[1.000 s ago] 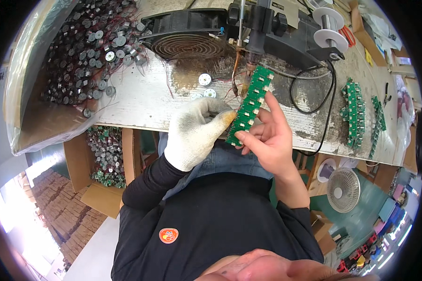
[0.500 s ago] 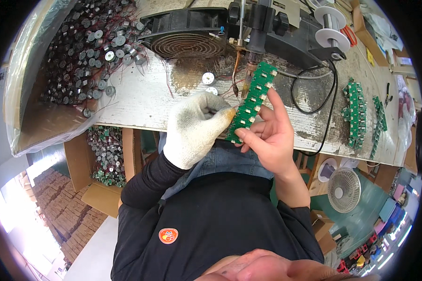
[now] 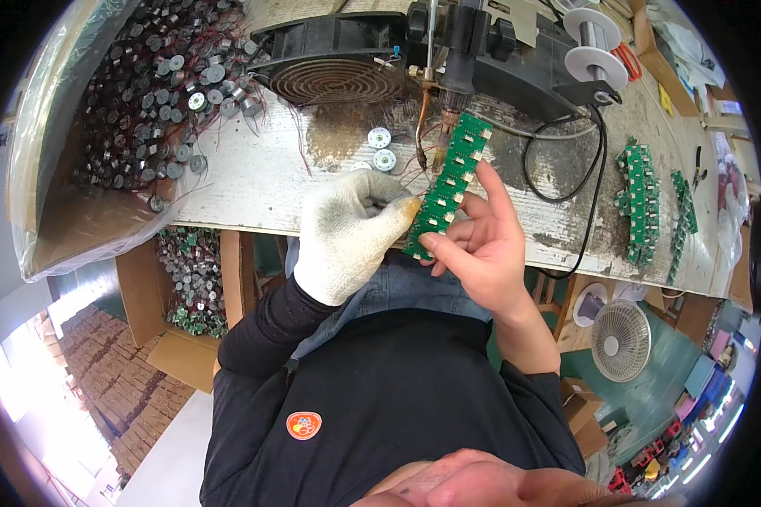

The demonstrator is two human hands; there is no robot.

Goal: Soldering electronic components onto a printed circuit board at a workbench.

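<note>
My right hand (image 3: 486, 241), bare, grips the lower end of a long green circuit board strip (image 3: 450, 182) between thumb and fingers. Several small white connectors line the strip, which tilts up and to the right. In a white knit glove stained at the thumb tip, my left hand (image 3: 347, 232) pinches thin wires at the strip's left edge; its fingertips are partly hidden. Two round white-faced parts (image 3: 384, 160) lie on the table just beyond the glove. A soldering iron (image 3: 448, 110) points down behind the strip, beside a thin copper-coloured tube (image 3: 423, 127).
A plastic-lined box (image 3: 101, 211) of round metal parts with red wires stands at the left. Behind are a black fan (image 3: 338, 80) and a solder spool (image 3: 596, 38). More green boards (image 3: 641, 203) are stacked at the right, past a black cable (image 3: 566, 203).
Both hands and the board strip have shifted slightly left. The two round white-faced parts have moved a little, and the nearer one shows more fully.
</note>
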